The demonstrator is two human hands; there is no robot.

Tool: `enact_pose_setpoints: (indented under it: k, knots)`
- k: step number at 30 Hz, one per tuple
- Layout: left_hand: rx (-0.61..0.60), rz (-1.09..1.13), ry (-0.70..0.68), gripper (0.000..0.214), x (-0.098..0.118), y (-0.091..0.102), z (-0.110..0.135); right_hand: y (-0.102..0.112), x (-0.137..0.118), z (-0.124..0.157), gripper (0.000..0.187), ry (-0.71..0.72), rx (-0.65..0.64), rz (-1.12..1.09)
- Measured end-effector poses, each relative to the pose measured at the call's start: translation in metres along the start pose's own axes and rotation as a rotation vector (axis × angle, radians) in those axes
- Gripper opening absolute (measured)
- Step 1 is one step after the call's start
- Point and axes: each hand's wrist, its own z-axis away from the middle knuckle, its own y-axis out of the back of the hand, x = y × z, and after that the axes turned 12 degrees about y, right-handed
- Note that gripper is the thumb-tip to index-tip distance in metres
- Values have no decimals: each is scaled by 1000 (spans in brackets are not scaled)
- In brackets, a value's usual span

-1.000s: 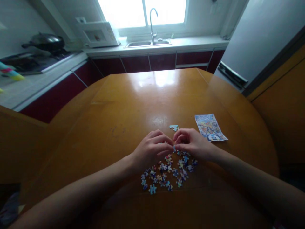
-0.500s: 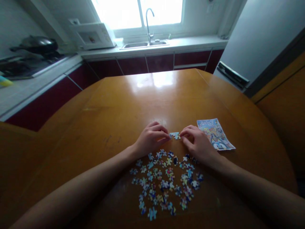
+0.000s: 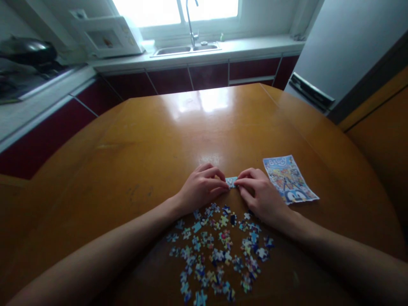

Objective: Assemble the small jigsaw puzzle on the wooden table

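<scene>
Closely now: the left hand [image 3: 200,187] and the right hand [image 3: 259,193] come together from either side, thumb and forefinger of each pinched on a small joined patch [image 3: 231,182] of puzzle pieces. The other fingers are curled loosely under. The patch lies flat on the table [image 3: 153,140], between the two hands and just beyond the heap. It is pale blue and only a few pieces wide; whether a fresh piece is being pressed in, I cannot tell.

Progress, as I judge it: barely begun. That one patch is all that looks assembled. The loose pieces [image 3: 216,250] lie scattered toward the person, between the forearms, many dozens of them, none visibly linked.

Pieces: tiny, thin card, knobbed outlines, printed blue, white, pink and yellow, some face down.

Just right of the right hand lies a picture sheet [image 3: 288,178], a glossy cartoon print, rectangular, set at a slant.

The table is varnished wood, orange-brown, rounded at the edge, with window glare on the far side and faint scuffs.

Beyond: a steel sink [image 3: 185,49] under the window, a white microwave [image 3: 105,36], dark red cabinet fronts.
</scene>
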Motion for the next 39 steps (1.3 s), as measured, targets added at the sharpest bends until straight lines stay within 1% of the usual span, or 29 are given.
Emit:
enact_pose_setpoints:
  k: [3,9,13,17,22,26,29,31,34,36,39]
  knots:
    - [-4,-13,1,10,1,0,0,0,1,0,20,4,-5,8]
    - [56,-76,-7,11,0,-2,1,1,0,-1,20,11,-16,21]
    - [50,-95,-37,11,1,-2,2,1,1,-1,19,9,-14,20]
    - [58,-110,-36,11,2,-2,1,1,1,-1,19,10,-22,19]
    - [26,-180,-49,13,3,-1,3,2,-1,-1,19,12,-23,19]
    - [-14,-251,-63,18,9,1,5,3,-1,-1,19,17,-30,21]
    - [-35,-175,-12,18,12,3,5,3,0,-1,20,22,-36,21]
    - [21,-86,54,16,11,4,5,3,0,-2,20,26,-34,19]
    - [108,-25,131,22,7,6,5,3,1,-2,20,26,-39,15]
    - [101,-33,113,26,4,7,5,3,1,-3,19,24,-44,11]
    - [60,-63,41,35,1,7,6,3,1,-3,20,24,-45,5]
